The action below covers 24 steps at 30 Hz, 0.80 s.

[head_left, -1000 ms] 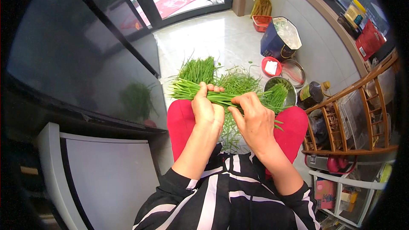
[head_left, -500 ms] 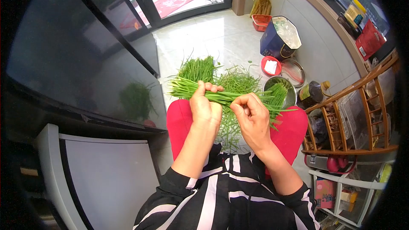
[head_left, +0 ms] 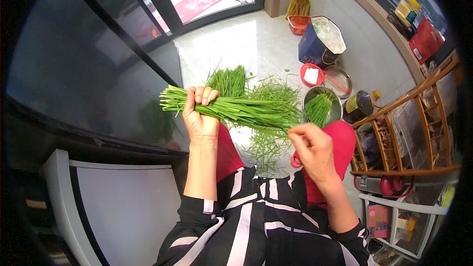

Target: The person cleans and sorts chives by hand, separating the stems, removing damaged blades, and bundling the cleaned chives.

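My left hand is wrapped round a thick bunch of garlic chives, held level above my knees. The pale cut ends stick out to the left of the fist, and the green leaves spread to the right. At the leaf tips, my right hand is closed in a pinch on a few chive ends. Below, loose chive scraps are strewn over the floor, with an upright-looking pile of chives beyond them. A steel bowl by my right knee holds more chives.
A red dish, a round steel tray and a dark bottle stand near the bowl. Behind them is a blue bag with a plastic liner. A wooden rack is on the right; a dark glossy panel rises on the left.
My left hand has moved left with the bunch, which now lies clear of the bowl. My right hand has shifted slightly right and down, to the leaf tips.
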Tool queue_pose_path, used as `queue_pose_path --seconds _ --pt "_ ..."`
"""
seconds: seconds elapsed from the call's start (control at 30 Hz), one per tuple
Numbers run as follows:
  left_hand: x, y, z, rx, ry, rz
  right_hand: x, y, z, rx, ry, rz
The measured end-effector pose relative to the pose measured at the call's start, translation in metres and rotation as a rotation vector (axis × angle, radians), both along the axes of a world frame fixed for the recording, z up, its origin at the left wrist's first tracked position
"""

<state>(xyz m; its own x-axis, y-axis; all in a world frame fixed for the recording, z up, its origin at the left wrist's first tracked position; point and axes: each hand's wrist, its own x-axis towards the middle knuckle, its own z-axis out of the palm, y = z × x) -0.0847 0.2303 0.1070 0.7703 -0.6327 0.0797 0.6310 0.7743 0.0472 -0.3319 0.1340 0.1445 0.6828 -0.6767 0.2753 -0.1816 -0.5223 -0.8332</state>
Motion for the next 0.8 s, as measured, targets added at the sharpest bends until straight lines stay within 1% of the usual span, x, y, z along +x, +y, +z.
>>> queue_pose_path --seconds 0.03,0.07,0.17,0.23,0.27,0.33,0.37,0.43,0.57,0.63,0.67,0.73,0.8 --pt "-0.001 0.0 0.0 0.004 -0.012 0.01 -0.002 -0.001 0.001 0.071 -0.009 -0.088" --pt "-0.001 0.0 0.001 0.003 -0.011 0.01 -0.001 -0.002 0.006 0.073 -0.079 -0.133" --pt "-0.005 0.0 0.004 -0.004 -0.05 -0.001 0.005 0.0 0.022 0.025 -0.127 -0.117" --pt "-0.007 -0.002 0.006 -0.01 -0.071 -0.022 0.009 0.003 0.025 -0.076 -0.092 0.048" --pt "-0.008 -0.003 0.006 -0.01 -0.073 -0.024 0.01 0.006 0.026 -0.031 -0.036 0.086" --pt "-0.008 -0.002 0.006 -0.038 -0.092 -0.053 0.013 0.006 0.01 -0.146 -0.038 0.154" --pt "-0.007 -0.001 0.006 -0.036 -0.095 -0.051 0.013 0.008 0.01 -0.145 -0.041 0.155" --pt "-0.005 0.001 0.003 -0.038 -0.135 -0.041 0.013 0.011 0.01 -0.039 0.067 0.137" --pt "-0.006 0.002 0.003 -0.033 -0.156 -0.053 0.017 0.017 0.0 -0.073 0.033 0.054" --pt "-0.007 0.001 0.004 -0.03 -0.159 -0.066 0.019 0.018 -0.003 0.113 -0.08 -0.021" --pt "-0.007 0.001 0.004 -0.031 -0.157 -0.063 0.018 0.017 -0.002 0.112 -0.077 -0.018" --pt "-0.004 0.003 0.007 -0.023 -0.186 -0.013 0.015 0.012 0.0 0.431 -0.254 -0.106" --pt "-0.001 0.005 0.01 -0.016 -0.211 -0.001 0.006 0.002 0.006 0.539 -0.279 -0.081"
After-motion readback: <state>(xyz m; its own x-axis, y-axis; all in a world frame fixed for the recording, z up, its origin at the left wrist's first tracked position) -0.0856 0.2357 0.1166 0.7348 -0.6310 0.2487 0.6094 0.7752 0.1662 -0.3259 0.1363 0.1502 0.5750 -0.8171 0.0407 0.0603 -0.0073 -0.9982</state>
